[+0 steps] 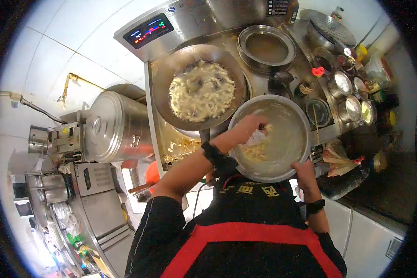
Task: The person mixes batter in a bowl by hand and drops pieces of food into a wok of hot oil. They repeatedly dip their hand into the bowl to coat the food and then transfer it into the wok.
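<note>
My left hand [251, 129] reaches into a wide metal bowl [285, 104], its fingers curled low inside. Whatever those fingers hold is hard to make out, with something whitish beside them. Pale batter-coated strips [255, 152] lie in the bowl below the hand, and a thin batter film coats its wall. My right hand [305, 173] grips the bowl's near right rim. Left of the bowl, a large wok [167, 92] sits on the stove, its handle toward me. Pale battered pieces [203, 88] float in bubbling oil in the wok.
A round metal pot [267, 46] stands behind the bowl, with a black ladle [281, 82] near it. Seasoning containers [350, 109] line the right side. A tall lidded steel pot [118, 127] stands left of the stove. Fried scraps [183, 150] lie on the stove's front edge.
</note>
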The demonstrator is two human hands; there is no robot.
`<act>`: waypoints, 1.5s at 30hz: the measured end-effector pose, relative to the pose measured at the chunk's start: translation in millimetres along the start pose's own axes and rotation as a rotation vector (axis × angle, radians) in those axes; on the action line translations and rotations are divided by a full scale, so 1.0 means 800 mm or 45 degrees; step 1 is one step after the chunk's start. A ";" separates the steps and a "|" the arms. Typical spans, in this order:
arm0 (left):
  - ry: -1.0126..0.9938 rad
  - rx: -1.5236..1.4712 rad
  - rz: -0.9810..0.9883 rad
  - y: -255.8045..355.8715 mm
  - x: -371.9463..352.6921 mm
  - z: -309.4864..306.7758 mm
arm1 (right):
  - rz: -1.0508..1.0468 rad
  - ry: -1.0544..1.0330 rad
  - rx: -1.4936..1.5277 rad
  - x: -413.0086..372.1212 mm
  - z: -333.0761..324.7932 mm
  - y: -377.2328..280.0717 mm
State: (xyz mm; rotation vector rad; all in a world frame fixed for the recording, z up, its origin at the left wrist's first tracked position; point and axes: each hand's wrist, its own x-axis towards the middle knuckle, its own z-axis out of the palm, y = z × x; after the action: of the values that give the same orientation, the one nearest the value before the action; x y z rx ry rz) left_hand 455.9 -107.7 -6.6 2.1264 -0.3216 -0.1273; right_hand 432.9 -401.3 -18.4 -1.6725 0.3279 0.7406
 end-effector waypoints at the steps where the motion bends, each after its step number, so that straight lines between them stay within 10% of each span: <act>1: 0.027 -0.017 0.001 0.004 -0.001 -0.015 | -0.004 -0.003 0.007 0.003 -0.002 0.005; 6: 0.221 -0.330 0.070 -0.001 -0.009 -0.110 | -0.067 0.034 0.140 0.002 0.000 0.014; 10: 0.538 -0.983 -0.637 -0.069 -0.003 -0.214 | 0.073 0.005 0.109 -0.008 0.004 -0.002; 13: 0.637 -0.753 -0.475 -0.164 0.000 -0.279 | -0.018 0.011 0.060 0.015 -0.011 0.036; 15: 0.718 0.186 -0.418 -0.206 0.008 -0.312 | -0.014 0.025 0.114 0.006 -0.005 0.023; 19: 0.607 0.263 -0.658 -0.228 0.017 -0.364 | -0.102 0.060 -0.033 0.022 -0.018 0.053; 24: 0.328 0.852 -0.146 -0.344 0.010 -0.393 | -0.087 0.082 -0.064 0.005 -0.007 0.031; 27: 0.364 0.375 -0.460 -0.389 0.017 -0.405 | -0.102 0.093 -0.006 -0.008 0.002 0.015; 31: 0.246 0.815 -0.230 -0.317 0.021 -0.403 | -0.054 0.071 0.032 -0.017 0.004 -0.001; 45: 0.147 1.172 -0.760 -0.304 0.046 -0.399 | -0.019 0.126 -0.077 -0.012 0.003 0.010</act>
State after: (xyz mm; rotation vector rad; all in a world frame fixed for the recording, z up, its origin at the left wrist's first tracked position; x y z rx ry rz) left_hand 603.3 266.6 -35.1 3.0715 0.4277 -0.2289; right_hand 420.4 -402.7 -18.5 -1.7708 0.3657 0.6636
